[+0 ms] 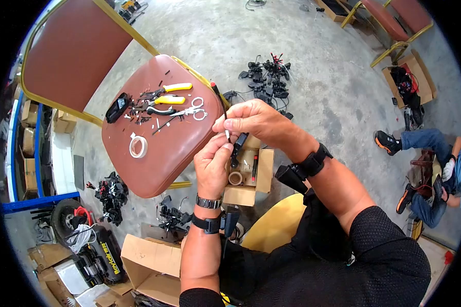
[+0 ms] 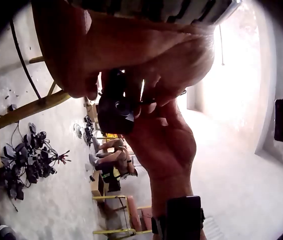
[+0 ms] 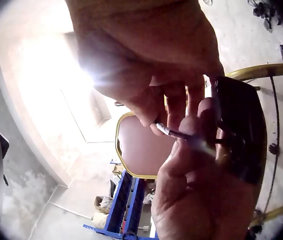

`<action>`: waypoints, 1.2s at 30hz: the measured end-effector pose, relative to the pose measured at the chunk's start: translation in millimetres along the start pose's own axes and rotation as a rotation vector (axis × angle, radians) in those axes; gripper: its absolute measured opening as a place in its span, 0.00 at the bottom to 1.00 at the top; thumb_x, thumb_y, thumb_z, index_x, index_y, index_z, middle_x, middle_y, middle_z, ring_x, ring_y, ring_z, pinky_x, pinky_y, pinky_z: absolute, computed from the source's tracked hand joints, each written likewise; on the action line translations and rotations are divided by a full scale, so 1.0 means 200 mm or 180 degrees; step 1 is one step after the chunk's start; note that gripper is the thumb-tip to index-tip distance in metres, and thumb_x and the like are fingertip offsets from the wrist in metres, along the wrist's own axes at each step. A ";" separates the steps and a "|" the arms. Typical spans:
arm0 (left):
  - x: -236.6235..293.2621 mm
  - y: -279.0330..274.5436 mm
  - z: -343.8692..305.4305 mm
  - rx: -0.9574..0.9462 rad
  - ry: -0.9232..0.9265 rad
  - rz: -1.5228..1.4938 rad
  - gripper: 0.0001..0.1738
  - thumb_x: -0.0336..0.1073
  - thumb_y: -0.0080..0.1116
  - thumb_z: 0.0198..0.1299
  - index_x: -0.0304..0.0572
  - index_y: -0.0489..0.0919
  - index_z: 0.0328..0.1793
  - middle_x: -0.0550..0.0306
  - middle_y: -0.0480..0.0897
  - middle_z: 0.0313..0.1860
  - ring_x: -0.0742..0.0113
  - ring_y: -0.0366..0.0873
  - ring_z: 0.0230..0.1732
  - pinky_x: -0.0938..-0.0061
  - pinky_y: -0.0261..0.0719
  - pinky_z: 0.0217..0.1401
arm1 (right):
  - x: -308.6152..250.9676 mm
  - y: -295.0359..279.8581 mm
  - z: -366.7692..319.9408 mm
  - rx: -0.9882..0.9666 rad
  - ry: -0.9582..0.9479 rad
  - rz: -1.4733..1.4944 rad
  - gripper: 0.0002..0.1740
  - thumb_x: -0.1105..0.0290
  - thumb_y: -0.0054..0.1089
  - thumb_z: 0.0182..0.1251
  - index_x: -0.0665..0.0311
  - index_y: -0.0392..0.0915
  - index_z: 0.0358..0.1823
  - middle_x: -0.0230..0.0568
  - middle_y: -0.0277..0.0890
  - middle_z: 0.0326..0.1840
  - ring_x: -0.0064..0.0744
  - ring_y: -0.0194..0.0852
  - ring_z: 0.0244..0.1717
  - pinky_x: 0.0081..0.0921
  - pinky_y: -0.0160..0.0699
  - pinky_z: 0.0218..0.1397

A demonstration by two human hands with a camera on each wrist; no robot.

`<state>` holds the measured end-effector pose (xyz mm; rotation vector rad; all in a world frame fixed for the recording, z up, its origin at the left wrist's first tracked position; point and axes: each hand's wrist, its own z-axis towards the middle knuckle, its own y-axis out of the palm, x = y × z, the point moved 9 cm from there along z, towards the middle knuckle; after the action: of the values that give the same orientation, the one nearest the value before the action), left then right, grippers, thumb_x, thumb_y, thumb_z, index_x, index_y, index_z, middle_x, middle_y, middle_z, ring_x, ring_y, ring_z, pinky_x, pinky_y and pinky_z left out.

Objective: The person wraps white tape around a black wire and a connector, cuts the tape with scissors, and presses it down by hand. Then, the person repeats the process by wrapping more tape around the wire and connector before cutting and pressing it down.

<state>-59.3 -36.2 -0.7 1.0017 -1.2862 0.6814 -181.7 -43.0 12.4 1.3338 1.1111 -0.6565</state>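
Note:
Both hands meet in front of the chair seat over a thin black cable (image 1: 228, 125) with a short white section (image 3: 164, 128). My left hand (image 1: 212, 163) pinches the cable just below that section, between thumb and fingertips. Above it, my right hand (image 1: 253, 120) pinches the upper part with thumb and forefinger. From the right hand the cable runs up to a red tip (image 1: 213, 85). A black plastic housing (image 1: 238, 148) lies against the fingers, and in the left wrist view the same housing (image 2: 115, 114) shows below the left palm. The curled fingers partly hide it.
On the brown chair seat (image 1: 161, 169) lie yellow-handled pliers (image 1: 176, 87), scissors (image 1: 193, 110), a tape roll (image 1: 138, 147) and scraps. Below the hands stands a cardboard box (image 1: 264, 171) with a screwdriver. Black cabled parts (image 1: 266, 77) lie on the floor. Another person (image 1: 435, 174) sits at right.

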 end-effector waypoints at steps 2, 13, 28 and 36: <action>-0.01 -0.01 0.00 0.0004 -0.0018 -0.0124 0.14 0.25 0.53 0.68 0.26 0.83 0.55 0.53 0.87 0.48 0.69 0.82 0.50 0.76 0.77 0.59 | 0.01 0.00 0.00 -0.0018 0.0019 -0.0087 0.15 0.68 0.64 0.72 0.74 0.85 0.50 0.35 0.85 0.39 0.19 0.76 0.35 0.19 0.77 0.42; -0.01 -0.02 -0.01 -0.0126 0.0037 -0.0329 0.12 0.29 0.58 0.71 0.29 0.84 0.55 0.53 0.88 0.42 0.71 0.83 0.44 0.77 0.79 0.53 | 0.00 0.05 -0.02 -0.0376 -0.0011 0.0133 0.14 0.72 0.63 0.71 0.74 0.84 0.52 0.37 0.85 0.43 0.21 0.78 0.41 0.20 0.80 0.46; -0.02 -0.04 -0.01 0.0072 -0.0107 -0.0238 0.07 0.29 0.63 0.68 0.30 0.85 0.45 0.56 0.87 0.38 0.75 0.81 0.39 0.80 0.78 0.47 | -0.04 0.06 -0.03 -0.0149 -0.0345 -0.1045 0.06 0.78 0.63 0.67 0.71 0.83 0.43 0.33 0.83 0.47 0.16 0.75 0.42 0.21 0.78 0.48; -0.04 -0.06 -0.01 0.0055 -0.0183 -0.0408 0.09 0.28 0.58 0.69 0.30 0.84 0.51 0.53 0.87 0.41 0.70 0.82 0.42 0.76 0.78 0.51 | -0.06 0.06 -0.02 -0.0060 -0.0556 -0.1421 0.03 0.79 0.63 0.67 0.71 0.82 0.39 0.33 0.82 0.46 0.17 0.75 0.41 0.21 0.78 0.46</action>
<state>-50.5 -39.1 -10.3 1.1146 -1.2558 0.5698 -175.9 -38.8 29.2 0.9937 1.2774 -1.0646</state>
